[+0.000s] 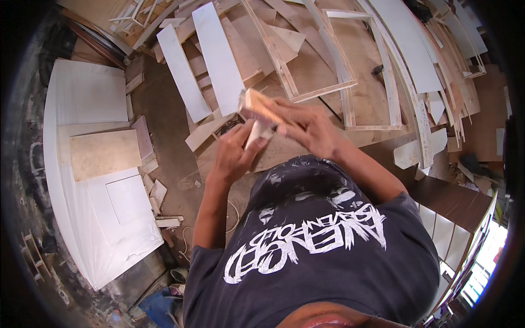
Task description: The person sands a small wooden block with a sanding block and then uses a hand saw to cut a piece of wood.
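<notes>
Hands [234, 150] on wd pcs [263, 105], flr strip [160, 95] L

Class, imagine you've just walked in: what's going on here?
A person is handling wood. The right hand holds a block over a pale piece in the left hand; blur hides whether they touch. Beyond them lie white boards and a wooden frame.

Left hand [232, 153]: fingers around a small pale piece [256, 134]
Right hand [316, 130]: holding a blurred wooden block [263, 105] just beside it
White boards [217, 60]: near the left edge of the tabletop [281, 150]
Plywood sheet [105, 154]: at the right edge of the white panel [90, 93]
</notes>
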Demonstrator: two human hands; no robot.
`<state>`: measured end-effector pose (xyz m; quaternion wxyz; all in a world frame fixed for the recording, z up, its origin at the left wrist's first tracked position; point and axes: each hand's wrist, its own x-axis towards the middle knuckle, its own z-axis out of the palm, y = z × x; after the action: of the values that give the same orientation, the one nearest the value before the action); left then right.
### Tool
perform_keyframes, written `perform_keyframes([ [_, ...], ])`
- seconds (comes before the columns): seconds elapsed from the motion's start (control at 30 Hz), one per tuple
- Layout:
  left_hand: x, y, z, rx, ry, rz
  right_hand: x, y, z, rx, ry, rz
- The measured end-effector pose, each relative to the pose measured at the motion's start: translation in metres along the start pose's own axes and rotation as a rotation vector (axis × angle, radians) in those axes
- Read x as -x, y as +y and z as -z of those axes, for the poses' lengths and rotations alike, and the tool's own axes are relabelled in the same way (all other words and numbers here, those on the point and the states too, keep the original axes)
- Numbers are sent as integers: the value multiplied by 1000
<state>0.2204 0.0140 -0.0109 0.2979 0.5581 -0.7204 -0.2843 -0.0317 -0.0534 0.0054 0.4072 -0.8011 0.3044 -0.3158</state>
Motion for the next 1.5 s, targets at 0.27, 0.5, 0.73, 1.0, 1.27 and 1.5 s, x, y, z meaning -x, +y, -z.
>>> perform_keyframes([
  [0.27, -16, 20, -19, 84, 47, 38, -12, 17, 27, -67, -80, -95],
  [0.5, -29, 20, -29, 89, 82, -9, -12, 52, 34, -94, -58, -87],
  [0.73, -35, 24, -25, 13, 118, -29, -28, 44, 41, -104, -31, -143],
  [1.0, -50, 20, -20, -19, 61, -2, -33, 46, 44, -234, -12, -173],
  [1.27, -57, 16, -15, 109, 18, 40, -25, 41, 37, -140, 27, -144],
  [1.5, -47, 0, -20, 55, 25, 33, -19, 36, 28, -39, 43, -85],
])
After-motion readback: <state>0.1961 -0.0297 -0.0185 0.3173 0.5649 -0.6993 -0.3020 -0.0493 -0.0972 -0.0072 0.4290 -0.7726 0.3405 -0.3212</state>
